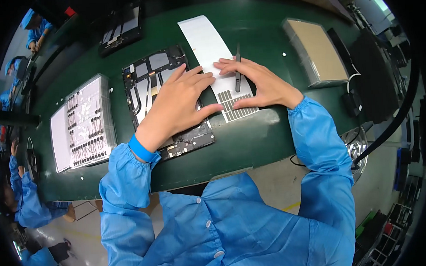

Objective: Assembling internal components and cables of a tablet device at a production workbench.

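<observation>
My left hand (179,102), with a blue band at the wrist, reaches over an opened tablet-like device (153,64). Its fingers are spread; the fingertips and thumb come to the left edge of a long white sheet (204,36). Black tweezers (238,77) sit among the fingers of my right hand (263,85), pointing away from me. That hand's thumb touches the sheet's near end, beside a grid of small grey strips (243,111). The palm side of both hands is hidden.
At the left, a clear tray (108,118) holds rows of small black wired parts. Another opened device (123,30) lies at the back left. A tan-topped box (316,50) stands at the right beside a cable. Co-workers in blue (28,203) are at the far left.
</observation>
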A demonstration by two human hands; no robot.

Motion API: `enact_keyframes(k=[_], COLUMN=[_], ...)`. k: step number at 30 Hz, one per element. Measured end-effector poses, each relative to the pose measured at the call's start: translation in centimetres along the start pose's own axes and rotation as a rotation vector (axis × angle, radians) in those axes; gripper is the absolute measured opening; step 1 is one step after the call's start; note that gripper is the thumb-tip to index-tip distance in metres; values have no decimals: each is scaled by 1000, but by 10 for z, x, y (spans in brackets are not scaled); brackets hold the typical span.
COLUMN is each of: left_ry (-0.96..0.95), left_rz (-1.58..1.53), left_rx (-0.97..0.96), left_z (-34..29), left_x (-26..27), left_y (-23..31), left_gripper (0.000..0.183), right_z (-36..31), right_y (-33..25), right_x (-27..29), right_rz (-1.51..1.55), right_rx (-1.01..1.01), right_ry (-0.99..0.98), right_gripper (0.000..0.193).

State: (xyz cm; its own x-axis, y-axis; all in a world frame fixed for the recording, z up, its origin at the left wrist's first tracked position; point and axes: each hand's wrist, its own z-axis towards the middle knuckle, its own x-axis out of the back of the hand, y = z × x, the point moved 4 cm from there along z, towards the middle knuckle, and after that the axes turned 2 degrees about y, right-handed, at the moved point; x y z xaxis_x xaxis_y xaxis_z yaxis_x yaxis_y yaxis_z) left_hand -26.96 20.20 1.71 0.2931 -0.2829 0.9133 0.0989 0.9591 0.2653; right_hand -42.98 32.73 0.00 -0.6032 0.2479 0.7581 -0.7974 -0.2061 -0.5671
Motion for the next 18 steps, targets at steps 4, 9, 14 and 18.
enact_keyframes(k=[4,9,14,18], left_ry=[78,77,76,73], left_rz=[-14,-20,-15,-21], left_rx=[62,125,110,109], left_z=[4,4,5,3], left_x=[-4,-12,-10,-9], left_y=[6,1,2,5], left_gripper=[56,40,33,34], right_z=[4,3,2,1], right_y=[2,3,3,11], right_x=[-5,-8,-9,10], right_rz=[1,-90,-96,271], right_rx=[-36,24,99,34], right_ry=[-30,23,106,301], right_gripper=[52,42,47,40])
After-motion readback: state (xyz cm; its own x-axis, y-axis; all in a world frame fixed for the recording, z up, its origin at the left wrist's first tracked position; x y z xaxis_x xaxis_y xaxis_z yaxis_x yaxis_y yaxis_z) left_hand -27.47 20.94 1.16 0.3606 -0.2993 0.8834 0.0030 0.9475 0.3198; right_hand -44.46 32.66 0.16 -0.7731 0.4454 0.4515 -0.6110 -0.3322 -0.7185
